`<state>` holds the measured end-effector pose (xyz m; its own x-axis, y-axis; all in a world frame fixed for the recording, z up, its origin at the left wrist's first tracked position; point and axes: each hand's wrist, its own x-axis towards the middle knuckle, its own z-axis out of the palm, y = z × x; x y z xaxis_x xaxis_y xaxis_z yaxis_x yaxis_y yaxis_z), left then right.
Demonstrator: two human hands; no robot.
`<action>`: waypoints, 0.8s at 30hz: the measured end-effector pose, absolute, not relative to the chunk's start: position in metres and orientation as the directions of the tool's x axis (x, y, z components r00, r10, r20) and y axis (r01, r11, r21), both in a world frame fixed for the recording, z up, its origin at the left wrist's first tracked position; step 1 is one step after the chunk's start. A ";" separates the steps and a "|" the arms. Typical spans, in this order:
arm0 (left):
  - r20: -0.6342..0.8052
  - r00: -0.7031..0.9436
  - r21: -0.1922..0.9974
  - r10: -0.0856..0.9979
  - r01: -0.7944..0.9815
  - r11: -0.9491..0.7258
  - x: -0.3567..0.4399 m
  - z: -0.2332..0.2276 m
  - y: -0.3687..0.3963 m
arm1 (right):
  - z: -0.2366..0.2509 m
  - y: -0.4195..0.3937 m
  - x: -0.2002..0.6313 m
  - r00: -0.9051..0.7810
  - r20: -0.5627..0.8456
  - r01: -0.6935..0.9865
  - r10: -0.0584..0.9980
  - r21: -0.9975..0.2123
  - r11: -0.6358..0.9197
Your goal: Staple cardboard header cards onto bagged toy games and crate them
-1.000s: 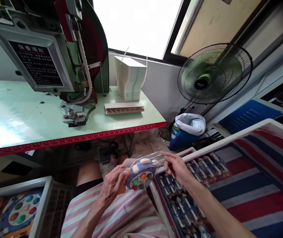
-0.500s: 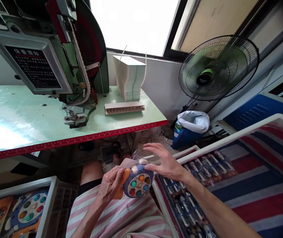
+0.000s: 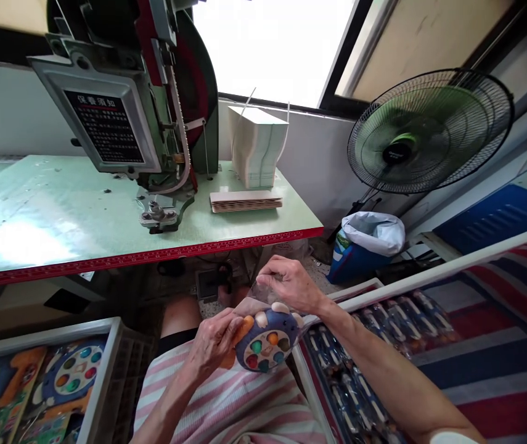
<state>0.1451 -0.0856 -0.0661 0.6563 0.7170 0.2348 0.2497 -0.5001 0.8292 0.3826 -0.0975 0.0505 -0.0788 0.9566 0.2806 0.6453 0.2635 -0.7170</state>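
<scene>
Gripping the toy [image 3: 265, 345] by its orange side above the lap, the left hand [image 3: 214, 342] is closed on it; the right hand [image 3: 291, 285] pinches what seems a thin clear bag [image 3: 256, 299] over it. Light, rigid plastic, though the slick film favours an edge grip.

Glossy moulded plastic toy [image 3: 266, 345] in thin clear film bag [image 3: 263, 293]. Painted metal machine [image 3: 152, 105]. Smooth, sheeny laminate table [image 3: 60, 216]. Matt paper stack [image 3: 256, 148]. Striped cloth shirt [image 3: 235, 401].

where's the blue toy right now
In the head view, the blue toy sits low at centre over the person's lap, held by the left hand, with the right hand just above it.
</scene>
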 end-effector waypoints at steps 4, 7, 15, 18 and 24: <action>0.153 0.660 0.845 0.736 0.298 -0.443 0.142 -0.059 -0.081 | 0.050 -0.092 0.365 -0.089 0.185 0.637 0.979 -0.745 0.199; 0.173 0.631 0.834 0.756 0.314 -0.453 0.145 -0.055 -0.078 | 0.049 -0.086 0.353 -0.112 0.187 0.652 0.976 -0.728 0.214; 0.160 0.510 0.877 0.845 0.319 -0.358 0.124 -0.042 -0.064 | 0.045 -0.084 0.371 -0.219 0.073 0.651 0.973 -0.732 0.201; 0.108 0.458 0.901 0.882 0.330 -0.282 0.108 -0.037 -0.062 | 0.032 -0.085 0.392 -0.236 -0.030 0.593 0.971 -0.797 0.119; -0.056 0.295 0.961 0.954 0.276 -0.029 0.084 -0.048 -0.065 | 0.012 -0.083 0.417 0.050 0.113 0.445 0.992 -0.892 0.080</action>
